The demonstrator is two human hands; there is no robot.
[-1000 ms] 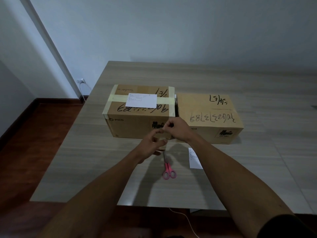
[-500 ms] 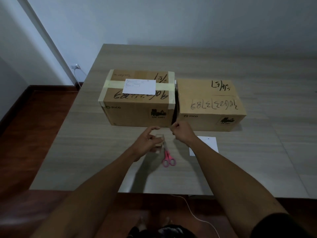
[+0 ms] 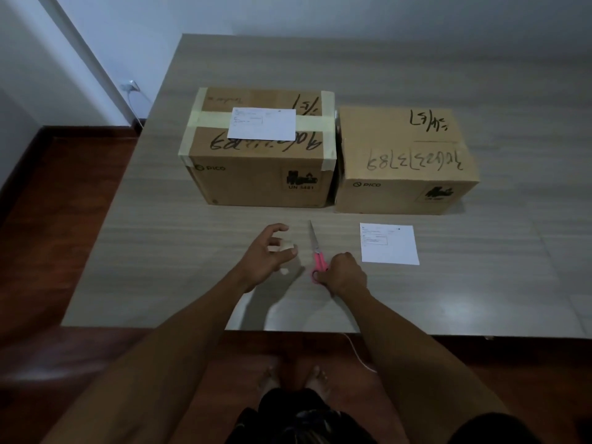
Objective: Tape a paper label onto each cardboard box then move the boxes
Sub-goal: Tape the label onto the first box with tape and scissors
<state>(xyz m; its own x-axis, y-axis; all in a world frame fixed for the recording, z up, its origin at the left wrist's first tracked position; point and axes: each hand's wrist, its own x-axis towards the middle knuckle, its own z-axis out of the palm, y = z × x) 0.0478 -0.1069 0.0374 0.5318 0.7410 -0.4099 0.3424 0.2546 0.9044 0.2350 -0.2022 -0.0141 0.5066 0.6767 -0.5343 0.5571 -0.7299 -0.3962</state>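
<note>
While my right hand (image 3: 344, 273) curls around the pink handles of the scissors (image 3: 317, 251), my left hand (image 3: 268, 253) grips a roll of tape (image 3: 287, 245). A loose paper label (image 3: 388, 243) lies flat just beside the scissors. The left box (image 3: 259, 155) carries a taped label (image 3: 262, 124); the right box (image 3: 405, 161), touching it, carries none. Both stand closed on the grey table (image 3: 160, 235), near a white wall (image 3: 128, 33).

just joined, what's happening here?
A person is taping labels onto two cardboard boxes on a table. The left box already has its label on top, across a tape band. The right box has none; a loose label lies in front of it. The left hand holds a tape roll, and the right hand grips the pink-handled scissors.
</note>
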